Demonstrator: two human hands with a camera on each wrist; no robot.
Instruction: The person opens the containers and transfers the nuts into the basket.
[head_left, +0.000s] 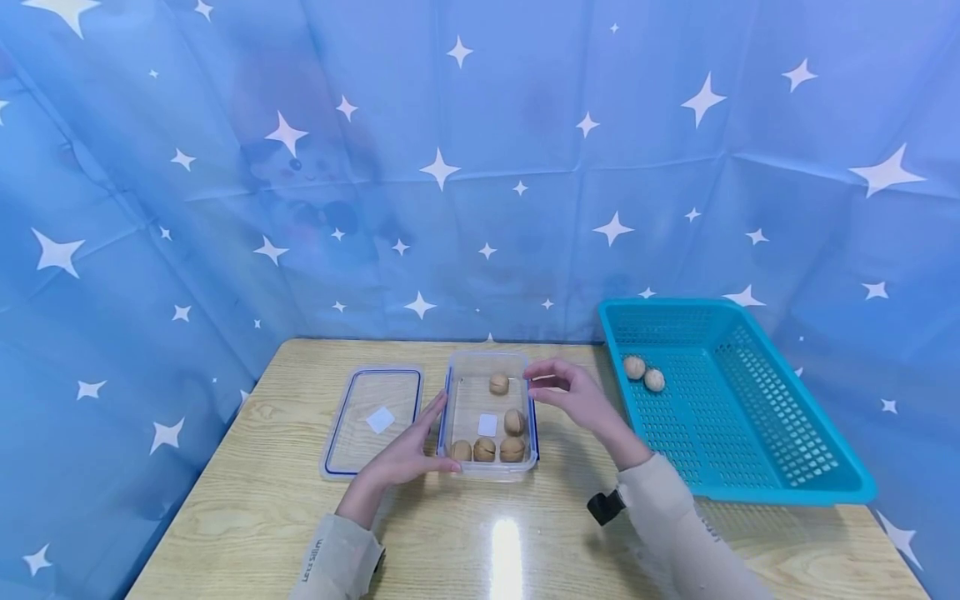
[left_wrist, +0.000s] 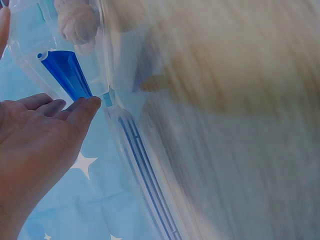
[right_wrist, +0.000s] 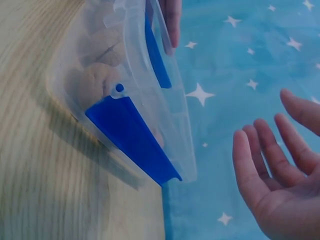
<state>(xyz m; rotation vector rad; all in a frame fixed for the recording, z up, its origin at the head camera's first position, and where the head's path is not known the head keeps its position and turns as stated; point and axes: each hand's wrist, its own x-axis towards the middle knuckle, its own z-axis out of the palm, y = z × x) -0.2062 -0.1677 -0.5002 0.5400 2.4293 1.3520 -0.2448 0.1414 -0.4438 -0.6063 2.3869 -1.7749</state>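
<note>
A clear plastic container (head_left: 472, 385) with blue side clips holds several walnuts (head_left: 513, 422), three of them in a row along its near end. My left hand (head_left: 411, 452) rests against its left side, thumb at the near left corner. In the left wrist view the fingertips (left_wrist: 92, 102) reach the blue clip (left_wrist: 67, 72), fingers extended. Over the container's right edge, near its far end, is my right hand (head_left: 572, 395). The right wrist view shows this hand (right_wrist: 282, 172) with fingers loosely bent, holding nothing and apart from the container (right_wrist: 135, 135).
Left of the container a clear lid (head_left: 362, 446) with a blue seal lies flat on the wooden table (head_left: 247, 500). A turquoise basket (head_left: 750, 492) stands at the right with two walnuts (head_left: 654, 380) inside. A blue star-patterned curtain (head_left: 495, 208) hangs behind the table.
</note>
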